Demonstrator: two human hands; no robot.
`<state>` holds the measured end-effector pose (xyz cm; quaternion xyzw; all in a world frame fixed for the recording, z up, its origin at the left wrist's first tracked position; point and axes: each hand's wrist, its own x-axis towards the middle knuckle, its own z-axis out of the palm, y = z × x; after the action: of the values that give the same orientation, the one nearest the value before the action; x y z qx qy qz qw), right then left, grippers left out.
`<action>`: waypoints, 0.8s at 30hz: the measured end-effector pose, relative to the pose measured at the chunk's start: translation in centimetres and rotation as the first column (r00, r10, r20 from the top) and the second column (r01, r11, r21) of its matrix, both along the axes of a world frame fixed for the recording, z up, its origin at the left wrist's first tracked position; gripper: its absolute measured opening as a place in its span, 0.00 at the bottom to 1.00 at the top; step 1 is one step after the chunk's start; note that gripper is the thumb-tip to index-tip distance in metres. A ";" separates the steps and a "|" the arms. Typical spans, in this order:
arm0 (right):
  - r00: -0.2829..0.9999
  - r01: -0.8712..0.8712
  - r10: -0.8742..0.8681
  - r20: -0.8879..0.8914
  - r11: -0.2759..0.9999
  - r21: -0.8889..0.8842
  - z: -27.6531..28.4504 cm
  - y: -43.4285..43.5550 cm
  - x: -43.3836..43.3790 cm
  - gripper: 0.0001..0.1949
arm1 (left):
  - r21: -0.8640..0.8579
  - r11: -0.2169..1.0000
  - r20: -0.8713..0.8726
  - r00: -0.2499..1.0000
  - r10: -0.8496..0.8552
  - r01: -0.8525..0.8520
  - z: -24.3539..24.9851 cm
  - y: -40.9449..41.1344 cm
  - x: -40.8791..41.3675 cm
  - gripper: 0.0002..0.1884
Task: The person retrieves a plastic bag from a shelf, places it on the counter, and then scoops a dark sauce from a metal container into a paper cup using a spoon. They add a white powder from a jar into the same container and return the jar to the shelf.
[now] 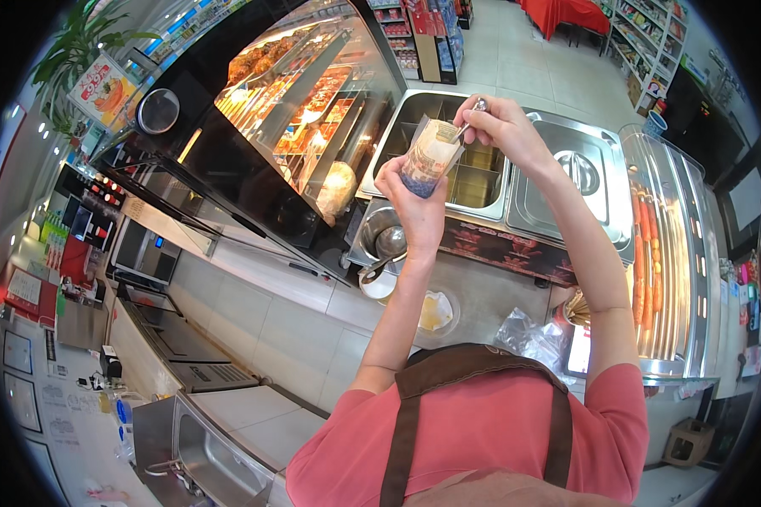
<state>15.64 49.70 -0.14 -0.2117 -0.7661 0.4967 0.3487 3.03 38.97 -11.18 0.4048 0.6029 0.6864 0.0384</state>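
My left hand point(416, 212) is wrapped around the lower part of a printed paper food bag point(429, 155), tilted with its mouth up. Something pale and flat shows inside the bag's opening. Between the fingers of my right hand point(498, 130) is the end of a metal utensil point(477, 108), whose lower end reaches the bag's mouth; its tip is hidden. Both hands are above a steel food warmer point(388, 142) with divided compartments holding yellowish liquid. A domed steel lid point(539, 206) covers the section to the right. Below my left wrist, a ladle point(390, 244) rests in a round steel pot point(363, 237).
A lit glass display case point(304, 209) with cooked food stands at left. Sausages point(642, 253) lie on a roller grill point(672, 298) at right. Nearer me are a bowl point(455, 317), a clear plastic bag point(529, 336) and a container of wooden sticks point(577, 310). A steel sink point(219, 453) is at lower left.
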 end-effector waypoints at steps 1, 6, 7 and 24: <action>1.000 0.009 -0.010 -0.008 0.999 -0.041 -0.1 0.3 0.0 0.09 | -0.003 1.000 0.013 1.000 -0.008 0.008 0.2 0.0 0.0 0.34; 0.993 0.111 -0.118 -0.026 0.975 -0.193 0.0 1.0 0.1 0.10 | -0.020 0.999 -0.038 0.999 0.037 -0.038 -0.2 0.2 -0.5 0.36; 0.991 0.126 -0.134 -0.021 0.967 -0.221 0.0 1.4 0.2 0.10 | -0.024 0.999 -0.036 0.999 0.035 -0.036 -0.1 0.2 -0.5 0.36; 0.977 0.182 -0.209 -0.046 0.926 -0.330 0.0 2.7 0.2 0.10 | 0.016 0.997 -0.060 0.996 0.072 -0.071 -0.3 -0.1 -0.6 0.35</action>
<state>15.84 52.43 -0.14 -0.3213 -0.6344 0.5867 0.3875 2.46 38.91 -11.47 0.4037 0.6132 0.6789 -0.0071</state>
